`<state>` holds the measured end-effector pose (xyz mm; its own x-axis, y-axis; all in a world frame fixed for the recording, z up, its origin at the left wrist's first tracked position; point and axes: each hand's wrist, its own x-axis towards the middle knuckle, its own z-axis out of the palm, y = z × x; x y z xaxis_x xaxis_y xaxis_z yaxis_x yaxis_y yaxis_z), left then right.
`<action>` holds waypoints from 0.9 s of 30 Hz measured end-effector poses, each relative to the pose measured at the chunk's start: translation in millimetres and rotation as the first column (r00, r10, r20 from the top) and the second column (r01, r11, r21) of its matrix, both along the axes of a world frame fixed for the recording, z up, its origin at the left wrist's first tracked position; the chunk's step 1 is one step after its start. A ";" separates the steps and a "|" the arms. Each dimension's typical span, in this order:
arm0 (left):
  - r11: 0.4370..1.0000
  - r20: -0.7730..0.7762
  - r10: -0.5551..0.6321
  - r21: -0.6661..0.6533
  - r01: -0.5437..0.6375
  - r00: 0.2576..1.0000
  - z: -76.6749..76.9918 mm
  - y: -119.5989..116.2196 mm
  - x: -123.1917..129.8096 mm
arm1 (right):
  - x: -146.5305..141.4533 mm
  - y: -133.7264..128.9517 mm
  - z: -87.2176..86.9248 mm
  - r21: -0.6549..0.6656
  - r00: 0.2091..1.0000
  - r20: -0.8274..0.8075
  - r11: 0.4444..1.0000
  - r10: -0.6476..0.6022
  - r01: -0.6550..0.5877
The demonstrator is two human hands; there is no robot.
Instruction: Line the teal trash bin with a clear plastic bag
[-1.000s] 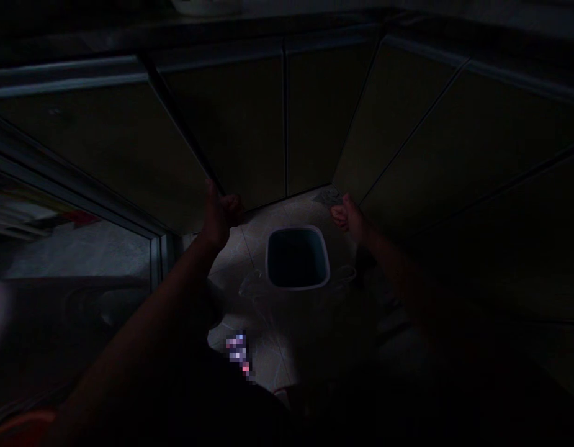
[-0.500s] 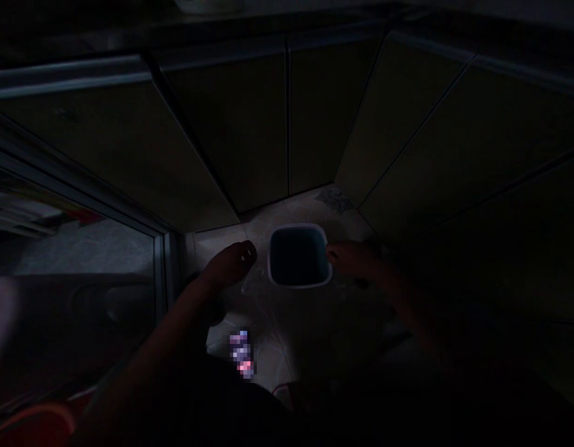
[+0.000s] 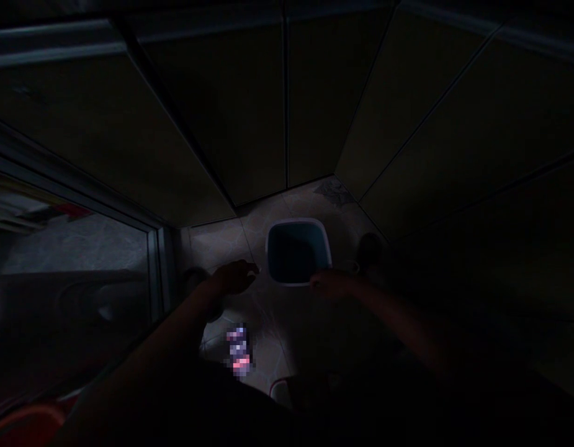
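A squarish basin or bucket [image 3: 324, 239], blue inside with a pale rim, stands on the tiled floor in the middle of the view. My right hand [image 3: 333, 284] is at its near right corner, overlapping the rim. Darkness hides those fingers, so I cannot tell whether they grip it. Left of the basin and apart from it, my left hand [image 3: 233, 277] hovers low with fingers partly stretched out. No held object shows in it. The basin's inside is dark, and its contents are hard to make out.
Dark cabinet panels [image 3: 212, 93] enclose the floor [image 3: 216, 239] behind and to the right. A metal-edged frame [image 3: 159, 267] stands at left. Nearer me lies a blurred-out bright patch [image 3: 240, 351] on the floor. A red-orange container [image 3: 28, 422] is at bottom left.
My right hand has moved from the basin's right side towards its near right corner. My left hand has come slightly nearer to me, its fingers less curled. The basin stays about where it was.
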<state>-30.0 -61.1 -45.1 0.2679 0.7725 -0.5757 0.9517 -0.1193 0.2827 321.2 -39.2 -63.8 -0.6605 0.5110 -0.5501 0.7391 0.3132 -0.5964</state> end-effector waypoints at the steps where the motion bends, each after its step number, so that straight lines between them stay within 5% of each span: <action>1: 1.000 -0.011 -0.016 -0.012 0.016 1.000 -3.0 -0.5 0.4 | 0.1 -0.6 -3.2 -0.017 1.000 -0.004 1.000 -0.004 0.004; 7: 1.000 -0.036 -0.030 -0.001 0.030 0.999 -12.3 -1.3 0.8 | 0.9 3.7 -4.2 -0.076 0.999 -0.027 0.997 -0.033 0.031; 12: 1.000 -0.033 -0.018 0.012 0.018 0.999 -8.7 -2.7 2.5 | 0.7 14.9 12.2 -0.093 0.998 -0.044 0.995 -0.037 0.033; 18: 0.999 -0.048 -0.012 -0.045 0.010 0.999 -3.0 -5.2 5.3 | 2.9 39.0 77.6 -0.304 0.987 0.026 0.940 -0.157 0.157; 22: 0.999 -0.019 -0.020 -0.042 0.019 1.000 -2.1 -7.8 2.7 | 6.9 56.8 126.0 -0.353 0.960 -0.064 0.906 -0.273 0.234; 27: 0.999 -0.016 -0.037 -0.013 0.037 0.999 -5.1 -9.3 -2.3 | 7.6 81.0 148.5 -0.268 0.848 -0.269 0.881 -0.456 0.389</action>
